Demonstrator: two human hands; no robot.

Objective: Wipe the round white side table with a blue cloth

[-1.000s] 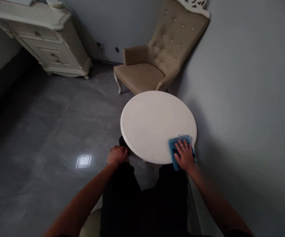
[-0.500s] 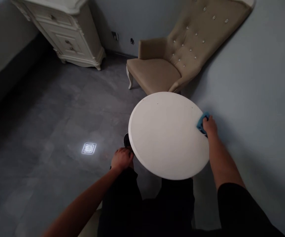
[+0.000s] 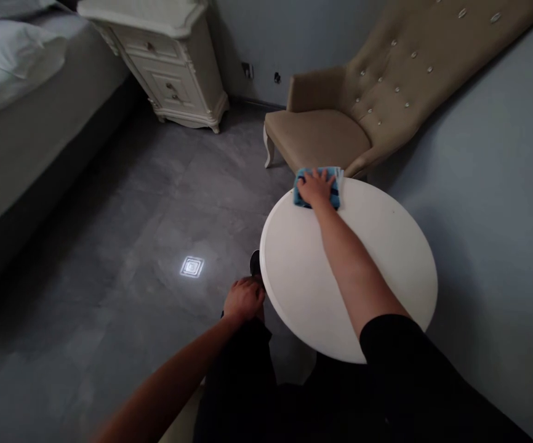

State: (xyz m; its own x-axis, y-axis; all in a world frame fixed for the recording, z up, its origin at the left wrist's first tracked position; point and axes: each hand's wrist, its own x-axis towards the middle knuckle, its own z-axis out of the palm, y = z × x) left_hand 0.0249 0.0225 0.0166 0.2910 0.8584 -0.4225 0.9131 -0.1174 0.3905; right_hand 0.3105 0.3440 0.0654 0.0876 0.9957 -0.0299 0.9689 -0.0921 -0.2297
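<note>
A blue cloth (image 3: 335, 195) with darker patches and a white edge lies on the far rim of a round white table (image 3: 363, 264). My right hand (image 3: 316, 187) presses it down from above, fingers fanned over it while keeping hold of it. My right forearm reaches across the tabletop and covers part of it. Left of the table, my left hand (image 3: 244, 299) rests on my knee, open, with nothing seen in it; its fingertips are partly hidden.
Beyond the table stands a tan tufted armchair (image 3: 317, 135), close to its far rim. A white nightstand (image 3: 169, 80) and a bed (image 3: 54, 135) are at the left. The grey wall (image 3: 501, 203) runs along the right. A bright square light patch (image 3: 192, 266) shows on the floor.
My right hand has moved with the blue cloth from the table's right edge to its far left rim, and its fingers have spread. My left hand stays on the knee. The view has shifted left.
</note>
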